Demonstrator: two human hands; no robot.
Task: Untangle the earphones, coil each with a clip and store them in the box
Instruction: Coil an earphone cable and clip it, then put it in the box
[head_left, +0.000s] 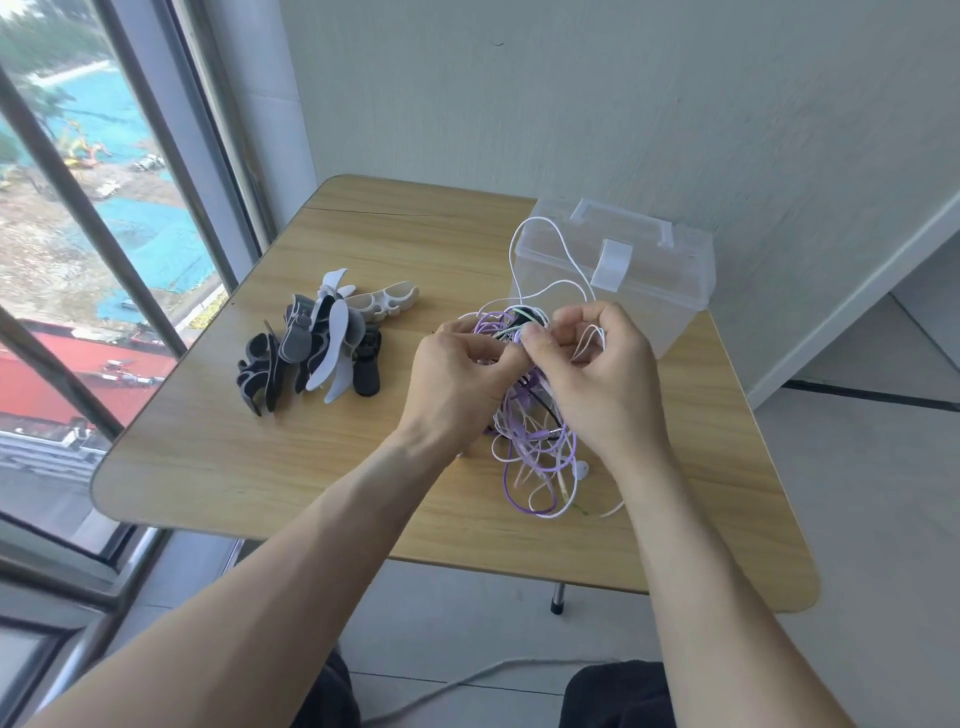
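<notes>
Behind tangled earphones, closed clear box, contents unclear

Both hands' fingertips lie hidden inside the earphone tangle.

Layout on table, head view.
Pile of clips at left; box at rear right; tangle of earphones between both, before box, held above table by left hand and right hand.

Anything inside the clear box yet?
The clear box looks empty and is latched shut; a white cable loop crosses its front, and the right hand hides its lower corner.
</notes>
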